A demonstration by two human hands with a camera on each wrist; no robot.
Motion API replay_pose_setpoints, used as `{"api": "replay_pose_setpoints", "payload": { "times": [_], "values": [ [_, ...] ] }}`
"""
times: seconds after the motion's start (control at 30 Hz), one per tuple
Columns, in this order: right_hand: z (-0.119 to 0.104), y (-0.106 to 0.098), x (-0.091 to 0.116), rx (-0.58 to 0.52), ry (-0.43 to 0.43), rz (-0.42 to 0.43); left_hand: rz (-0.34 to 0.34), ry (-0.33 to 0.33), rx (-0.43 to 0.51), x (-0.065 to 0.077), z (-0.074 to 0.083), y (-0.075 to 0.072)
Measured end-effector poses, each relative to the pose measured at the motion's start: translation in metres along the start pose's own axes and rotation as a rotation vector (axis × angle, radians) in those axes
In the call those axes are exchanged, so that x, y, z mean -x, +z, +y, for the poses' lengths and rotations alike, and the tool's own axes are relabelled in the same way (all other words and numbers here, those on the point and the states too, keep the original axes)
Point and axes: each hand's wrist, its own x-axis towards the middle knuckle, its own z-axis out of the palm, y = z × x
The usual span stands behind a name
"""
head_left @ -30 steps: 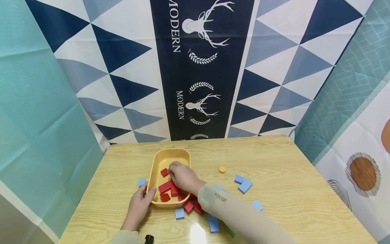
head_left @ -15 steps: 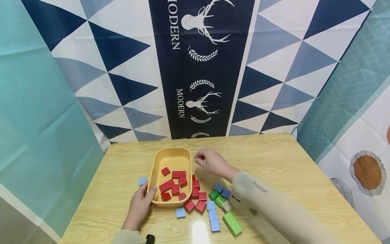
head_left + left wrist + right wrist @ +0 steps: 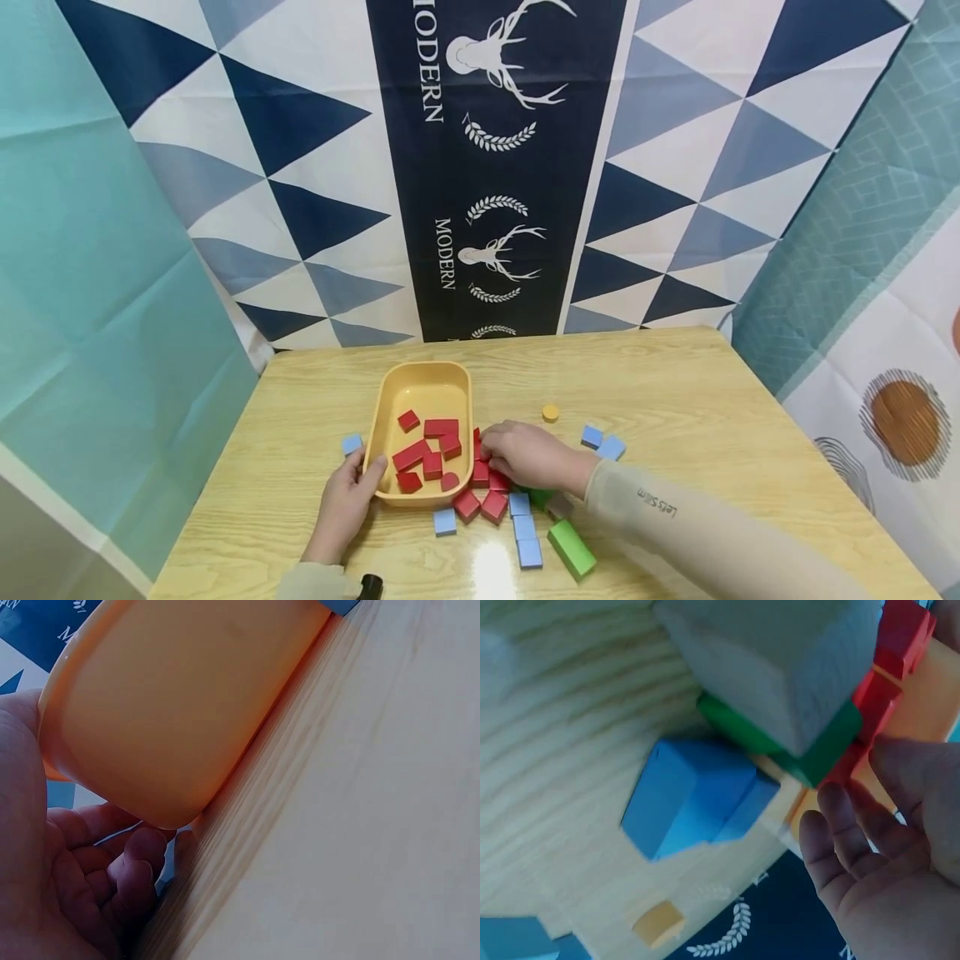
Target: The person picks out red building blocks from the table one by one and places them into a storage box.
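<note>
My left hand grips the near left corner of a yellow plastic tray, thumb over the rim. In the left wrist view the fingers of this hand curl below the tray's orange-looking wall. Several red blocks lie in the tray, among them a long one. Just outside its right side, my right hand reaches into a cluster of red blocks. In the right wrist view its thumb and forefinger pinch a red block, partly hidden by the fingers.
Light blue blocks stand in a row near a green block. A natural wood block and dark blue blocks lie beneath the right wrist. A yellow disc and more blue blocks sit farther right.
My right hand has left the tray, swung out to the right, then come back down to the red blocks beside it. My left hand keeps its hold on the tray.
</note>
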Motion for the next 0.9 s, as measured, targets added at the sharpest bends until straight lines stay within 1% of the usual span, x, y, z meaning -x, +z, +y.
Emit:
{"api": "replay_pose_setpoints", "payload": {
  "times": [0.1,0.2,0.33,0.47,0.53,0.6,0.73,0.8,0.83,0.9],
  "values": [
    [-0.004,0.004,-0.002,0.044,0.05,0.002,0.0,0.001,-0.004,0.0,-0.001,0.001],
    [-0.006,0.007,-0.004,0.085,0.08,0.017,0.009,0.0,-0.011,0.0,-0.001,0.002],
    [-0.004,0.011,-0.004,0.106,0.078,0.037,0.012,-0.006,-0.014,-0.001,-0.001,0.002],
    [0.001,0.011,-0.003,0.109,0.066,0.07,0.002,-0.009,-0.013,0.0,-0.001,0.001],
    [0.006,0.007,-0.002,0.115,0.083,0.096,-0.003,-0.008,-0.012,0.0,0.0,0.002],
    [0.011,0.001,-0.002,0.122,0.121,0.136,-0.004,-0.008,-0.006,0.0,0.0,0.002],
    [0.019,-0.018,-0.008,0.073,0.217,0.273,-0.001,-0.011,-0.011,0.001,0.001,0.001],
    [0.016,-0.027,-0.014,0.029,0.252,0.332,0.002,-0.015,-0.015,0.0,0.001,0.001],
    [0.013,-0.031,-0.018,-0.001,0.256,0.351,0.001,-0.017,-0.015,0.0,0.0,0.001],
    [0.003,-0.036,-0.027,-0.054,0.256,0.338,0.0,-0.021,-0.011,0.0,0.0,0.002]
  ]
}}
